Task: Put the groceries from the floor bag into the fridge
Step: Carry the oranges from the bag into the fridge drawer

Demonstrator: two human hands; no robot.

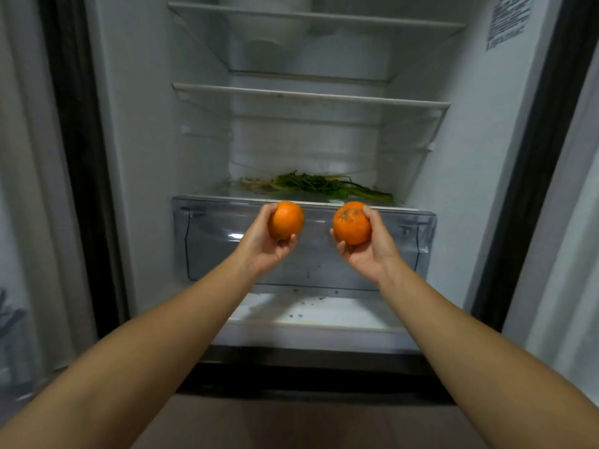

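Note:
The fridge point(453, 163) stands open in front of me. My left hand point(262, 244) holds an orange point(287, 220) and my right hand point(372, 247) holds a second orange point(351, 223). Both oranges hang in front of the clear crisper drawer point(207, 241), just below the lowest shelf. On that shelf point(227, 194) lies a bunch of leafy greens point(321, 186) with its roots to the left. The floor bag is out of view.
Two glass shelves point(311, 95) sit above, and the upper one point(317, 19) carries white bowls point(269, 24) at the back. The fridge doors point(26, 189) stand open at both sides. Crumbs speckle the fridge floor point(311, 311) under the drawer.

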